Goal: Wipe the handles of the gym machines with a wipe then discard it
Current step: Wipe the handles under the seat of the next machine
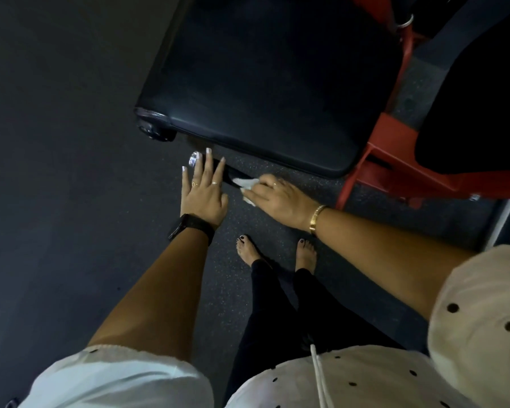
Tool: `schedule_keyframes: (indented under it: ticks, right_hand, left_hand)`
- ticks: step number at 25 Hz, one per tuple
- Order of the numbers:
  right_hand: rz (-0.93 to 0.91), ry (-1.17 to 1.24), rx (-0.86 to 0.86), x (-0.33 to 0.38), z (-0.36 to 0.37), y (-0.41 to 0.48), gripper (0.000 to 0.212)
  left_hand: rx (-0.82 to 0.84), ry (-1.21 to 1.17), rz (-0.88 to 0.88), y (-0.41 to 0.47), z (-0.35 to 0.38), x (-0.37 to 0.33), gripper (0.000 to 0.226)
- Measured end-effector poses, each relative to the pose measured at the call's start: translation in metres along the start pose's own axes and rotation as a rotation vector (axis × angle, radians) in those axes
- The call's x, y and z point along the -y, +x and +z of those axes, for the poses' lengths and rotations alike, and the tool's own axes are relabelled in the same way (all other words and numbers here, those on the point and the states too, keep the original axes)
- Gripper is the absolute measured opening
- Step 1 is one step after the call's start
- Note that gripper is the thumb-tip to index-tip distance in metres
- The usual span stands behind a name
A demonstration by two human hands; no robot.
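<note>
White dotted top (365,375) is seen closest, bare feet (249,251) set on the dark speckled floor (71,142). Right grip (277,198) is closed on a white wipe (245,184), pressed to the black handle (228,174) beside the black padded seat (277,83). Left grip (203,198) is spread wide, fingers straight, near the handle's chrome end (194,159). Red frame (395,169) is seen at right; room is dim.

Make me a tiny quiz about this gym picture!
1. True or false: the right hand holds the wipe.
2. What colour is the frame? A blue, B red, C green.
3. Fill in: the fingers of the left hand are ____ (straight or curled).
Key: 1 true; 2 B; 3 straight.
</note>
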State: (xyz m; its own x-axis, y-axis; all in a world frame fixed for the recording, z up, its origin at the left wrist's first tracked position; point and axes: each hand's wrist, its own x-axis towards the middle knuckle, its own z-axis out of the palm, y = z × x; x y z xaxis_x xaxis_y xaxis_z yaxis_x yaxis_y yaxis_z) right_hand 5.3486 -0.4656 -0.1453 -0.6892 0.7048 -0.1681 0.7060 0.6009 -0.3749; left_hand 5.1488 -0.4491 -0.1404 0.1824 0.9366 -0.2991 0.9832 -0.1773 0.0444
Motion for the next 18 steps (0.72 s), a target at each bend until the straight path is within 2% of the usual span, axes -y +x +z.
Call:
schedule_keyframes:
  ticks: [2, 4, 9, 10, 11, 15, 18]
  right_hand:
    - [0.041, 0.038, -0.068, 0.01, 0.0, 0.025, 0.05]
    - [0.044, 0.057, -0.041, 0.012, 0.005, 0.033, 0.052]
    - [-0.213, -0.201, -0.014, -0.029, 0.032, -0.038, 0.051]
    - [-0.249, -0.233, 0.041, -0.037, 0.034, -0.055, 0.051]
    - [-0.237, -0.217, 0.057, -0.041, 0.033, -0.062, 0.052]
    - [-0.21, -0.094, -0.165, -0.014, 0.031, -0.024, 0.043]
    - [-0.154, -0.047, -0.147, -0.003, 0.032, -0.008, 0.044]
  left_hand:
    - [0.041, 0.081, 0.03, 0.002, 0.004, -0.003, 0.07]
    - [0.067, 0.091, 0.01, 0.003, 0.007, -0.007, 0.07]
    - [0.096, 0.142, -0.011, -0.001, 0.006, -0.014, 0.075]
    - [0.092, 0.158, 0.014, -0.001, 0.005, -0.016, 0.075]
    - [0.09, 0.163, 0.046, 0.0, 0.004, -0.019, 0.075]
    - [0.106, 0.166, 0.077, 0.01, 0.009, -0.035, 0.069]
    - [0.076, 0.256, 0.089, 0.005, 0.016, -0.031, 0.069]
